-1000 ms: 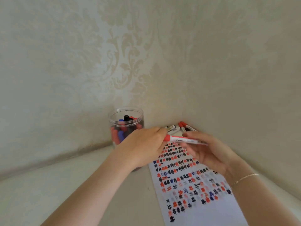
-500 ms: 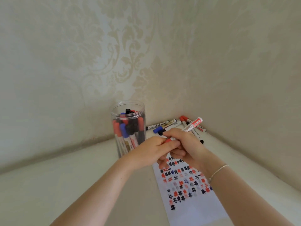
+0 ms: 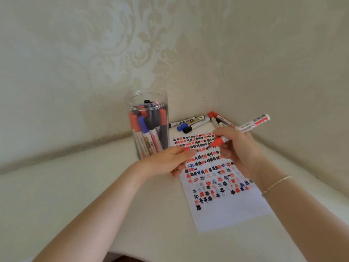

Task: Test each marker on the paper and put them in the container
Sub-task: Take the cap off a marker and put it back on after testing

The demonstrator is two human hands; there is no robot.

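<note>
Cream tabletop in a papered corner, with marked paper and clear container of markers.
I see the right hand gripping an uncapped red marker, tip just above the paper; the left hand pinches its red cap.

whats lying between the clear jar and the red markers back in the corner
In the head view, three capped markers lie side by side on the table between the clear jar and the red markers, at the top edge of the paper.
</note>
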